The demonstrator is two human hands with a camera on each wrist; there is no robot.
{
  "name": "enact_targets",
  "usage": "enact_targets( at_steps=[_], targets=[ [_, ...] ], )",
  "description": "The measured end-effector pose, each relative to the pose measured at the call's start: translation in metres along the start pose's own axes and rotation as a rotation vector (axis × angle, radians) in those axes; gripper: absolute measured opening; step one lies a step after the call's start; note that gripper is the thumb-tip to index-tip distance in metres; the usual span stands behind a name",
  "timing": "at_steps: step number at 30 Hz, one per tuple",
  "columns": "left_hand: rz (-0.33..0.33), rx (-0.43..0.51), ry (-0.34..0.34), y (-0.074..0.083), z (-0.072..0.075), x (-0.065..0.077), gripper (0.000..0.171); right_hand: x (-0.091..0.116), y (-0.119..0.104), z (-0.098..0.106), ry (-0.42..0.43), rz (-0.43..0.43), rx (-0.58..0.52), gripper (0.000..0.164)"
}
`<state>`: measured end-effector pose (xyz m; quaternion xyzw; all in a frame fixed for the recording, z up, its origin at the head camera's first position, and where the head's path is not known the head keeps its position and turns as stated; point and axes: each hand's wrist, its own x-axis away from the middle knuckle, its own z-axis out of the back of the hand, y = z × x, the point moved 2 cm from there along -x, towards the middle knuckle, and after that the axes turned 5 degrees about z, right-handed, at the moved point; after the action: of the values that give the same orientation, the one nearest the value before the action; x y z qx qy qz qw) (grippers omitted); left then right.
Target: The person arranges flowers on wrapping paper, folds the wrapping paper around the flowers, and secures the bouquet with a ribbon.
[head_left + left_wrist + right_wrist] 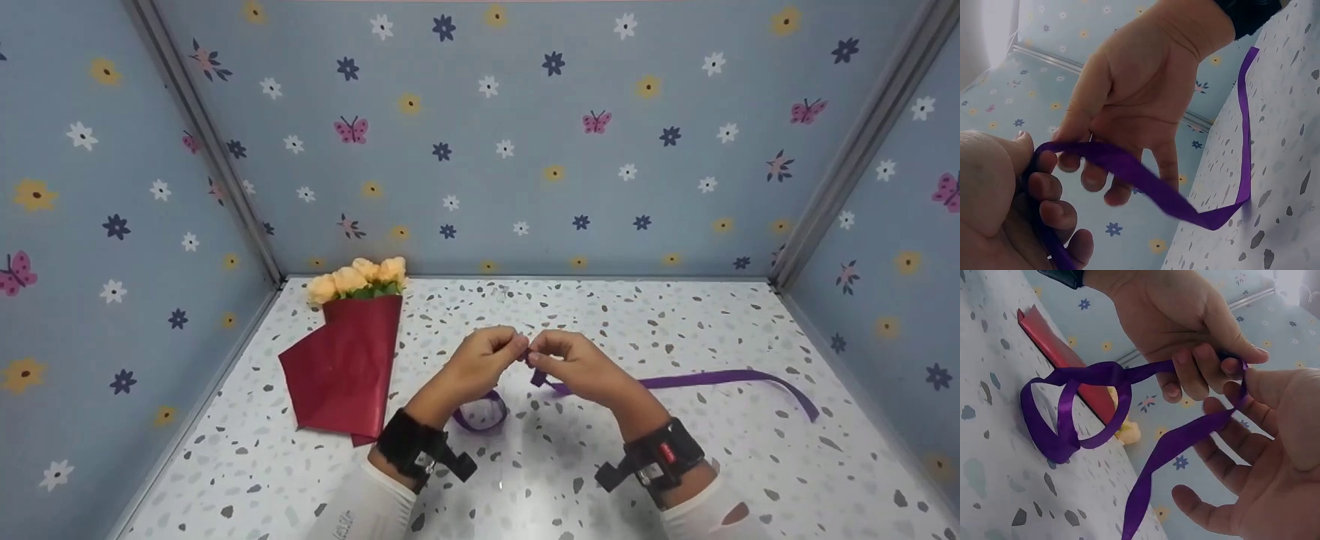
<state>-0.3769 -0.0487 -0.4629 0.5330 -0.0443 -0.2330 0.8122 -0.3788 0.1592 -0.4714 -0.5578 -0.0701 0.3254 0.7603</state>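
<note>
I see the left hand (481, 365) and right hand (585, 369) both pinching a purple ribbon (712, 378); a red-wrapped rose bouquet (349, 367) lies further left.

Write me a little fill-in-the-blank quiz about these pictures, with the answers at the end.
1. The left hand and right hand both hold a ribbon coloured ____.
2. The peach-coloured flowers poke out of wrapping paper coloured ____.
3. From the person's side, those flowers lie to the ____ of both hands.
4. The straps around the wrists are coloured ____.

Missing words: purple; red; left; black.
</note>
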Motion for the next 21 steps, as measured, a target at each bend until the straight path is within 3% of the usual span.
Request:
enact_targets(
  at_steps=[2, 4, 11, 14, 17, 21],
  targets=[
    [0.002, 0.008, 0.02, 0.001, 0.004, 0.0, 0.039, 0.001, -0.002, 0.007, 0.02, -0.008, -0.071, 0.025],
    [0.011, 0.014, 0.066, 0.001, 0.011, 0.0, 0.038, 0.005, -0.004, 0.021, 0.095, -0.024, -0.118, 0.021],
    [0.054, 0.044, 0.333, -0.005, 0.052, 0.004, 0.034, 0.038, -0.006, 0.106, 0.639, -0.135, -0.313, 0.014],
    [0.054, 0.006, 0.379, -0.006, 0.068, 0.008, 0.035, 0.059, -0.003, 0.137, 0.815, -0.16, -0.377, 0.018],
    [0.065, -0.055, 0.389, -0.007, 0.081, 0.011, 0.036, 0.075, 0.004, 0.159, 0.932, -0.176, -0.411, 0.02],
    [0.153, -0.117, 0.451, -0.016, 0.095, 0.014, 0.033, 0.092, 0.02, 0.183, 1.049, -0.298, -0.356, 0.022]
  ],
)
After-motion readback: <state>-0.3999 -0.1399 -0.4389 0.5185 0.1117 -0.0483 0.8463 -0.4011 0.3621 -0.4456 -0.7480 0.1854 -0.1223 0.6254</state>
